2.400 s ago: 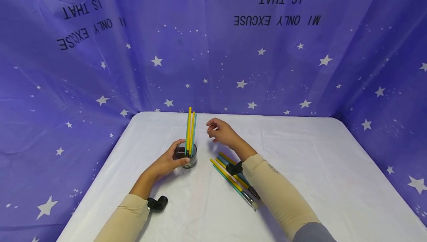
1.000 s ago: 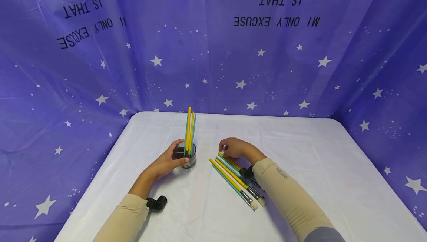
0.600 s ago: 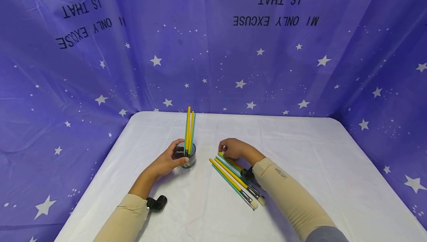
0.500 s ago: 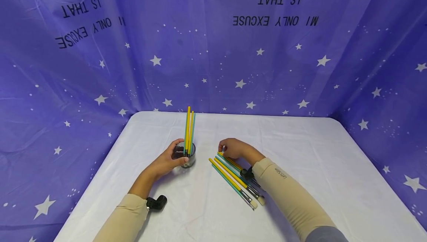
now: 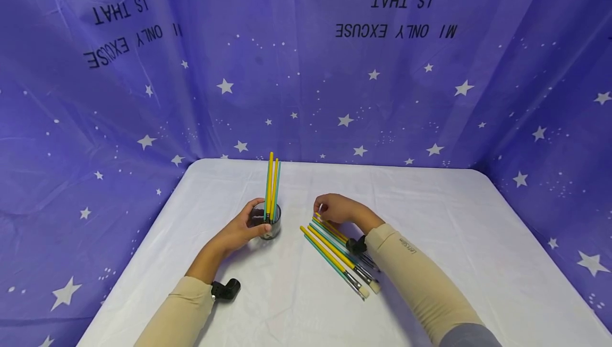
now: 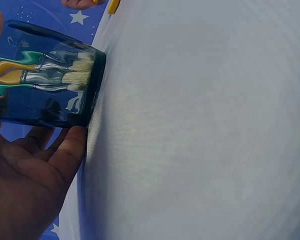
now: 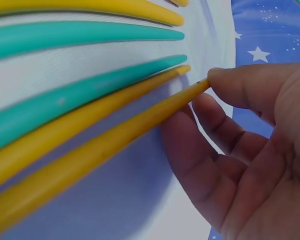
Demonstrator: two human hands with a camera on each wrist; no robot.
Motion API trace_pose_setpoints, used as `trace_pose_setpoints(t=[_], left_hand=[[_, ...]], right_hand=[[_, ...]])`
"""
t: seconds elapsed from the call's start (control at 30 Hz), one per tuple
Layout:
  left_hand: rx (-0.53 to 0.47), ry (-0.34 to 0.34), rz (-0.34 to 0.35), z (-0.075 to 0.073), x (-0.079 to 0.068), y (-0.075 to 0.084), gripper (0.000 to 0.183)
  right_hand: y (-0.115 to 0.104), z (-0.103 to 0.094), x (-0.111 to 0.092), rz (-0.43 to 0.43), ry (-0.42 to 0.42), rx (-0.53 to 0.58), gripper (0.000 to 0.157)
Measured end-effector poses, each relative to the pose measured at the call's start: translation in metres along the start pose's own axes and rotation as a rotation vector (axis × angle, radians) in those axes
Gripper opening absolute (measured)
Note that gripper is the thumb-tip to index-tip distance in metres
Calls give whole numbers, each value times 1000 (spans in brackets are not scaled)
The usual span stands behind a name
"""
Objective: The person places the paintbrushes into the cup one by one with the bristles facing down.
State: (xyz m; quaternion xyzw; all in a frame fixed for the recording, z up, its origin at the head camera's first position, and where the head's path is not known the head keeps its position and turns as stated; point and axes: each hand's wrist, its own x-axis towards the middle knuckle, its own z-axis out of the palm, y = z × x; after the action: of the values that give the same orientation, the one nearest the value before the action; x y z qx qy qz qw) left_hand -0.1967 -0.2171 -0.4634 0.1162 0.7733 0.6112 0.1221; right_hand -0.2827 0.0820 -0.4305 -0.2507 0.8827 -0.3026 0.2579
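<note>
My left hand (image 5: 239,234) grips a dark, see-through glass (image 5: 276,229) from its left side, thumb in front. Inside it several paintbrushes (image 5: 271,185) with yellow and teal handles stand bristles down, as the left wrist view shows through the wall. My right hand (image 5: 337,208) pinches the handle end of a yellow paintbrush (image 7: 115,127) between thumb and fingers, that end slightly raised. Beside it more yellow and teal paintbrushes (image 5: 323,251) lie in a slanted row on the table, with their pale bristles toward me.
A white cloth covers the table (image 5: 430,230). Behind and on both sides hangs a purple curtain (image 5: 311,60) with stars and printed words. Each wrist wears a small black camera (image 5: 226,289).
My right hand came down from near the glass to the paintbrush row and pinched a yellow one. Since half a second ago it has risen slightly with that end. My left hand keeps its grip.
</note>
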Motion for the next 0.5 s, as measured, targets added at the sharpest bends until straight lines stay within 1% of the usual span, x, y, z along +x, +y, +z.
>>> trace_pose_setpoints(t=[0.3, 0.5], left_hand=[[2, -6, -6, -1, 2, -1, 75], [-3, 5, -15, -1, 1, -1, 76]], right_hand=[[2, -7, -3, 1, -6, 65, 16], [0, -18, -4, -12, 21, 166, 21]])
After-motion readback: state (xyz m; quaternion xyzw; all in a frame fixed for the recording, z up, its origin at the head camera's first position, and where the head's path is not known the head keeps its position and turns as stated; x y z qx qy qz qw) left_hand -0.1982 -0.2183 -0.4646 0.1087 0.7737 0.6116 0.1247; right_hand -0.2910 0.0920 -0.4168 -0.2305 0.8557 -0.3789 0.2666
